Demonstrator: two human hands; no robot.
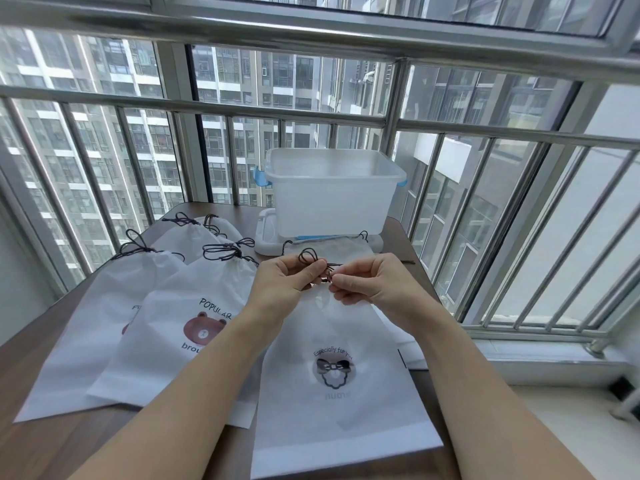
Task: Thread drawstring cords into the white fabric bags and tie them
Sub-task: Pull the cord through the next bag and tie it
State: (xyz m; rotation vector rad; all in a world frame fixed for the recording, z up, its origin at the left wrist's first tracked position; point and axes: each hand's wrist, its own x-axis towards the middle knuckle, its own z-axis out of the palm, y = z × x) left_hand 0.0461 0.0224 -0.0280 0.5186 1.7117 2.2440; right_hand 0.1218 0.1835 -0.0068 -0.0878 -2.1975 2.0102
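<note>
A white fabric bag (332, 410) with a bow-and-sheep print lies flat on the table before me, its gathered mouth pointing away. A dark drawstring cord (309, 257) comes out of that mouth. My left hand (285, 284) pinches loops of the cord, which stick up above the fingers. My right hand (370, 284) pinches the cord's other part just beside it, fingertips nearly touching the left ones. To the left lie several tied white bags, the nearest with a brown bear print (194, 323).
A translucent plastic bin (332, 192) with blue latches stands on its lid at the table's far side, another bag (332, 245) in front of it. The wooden table (52, 441) ends near metal window railings (519, 202) behind and to the right.
</note>
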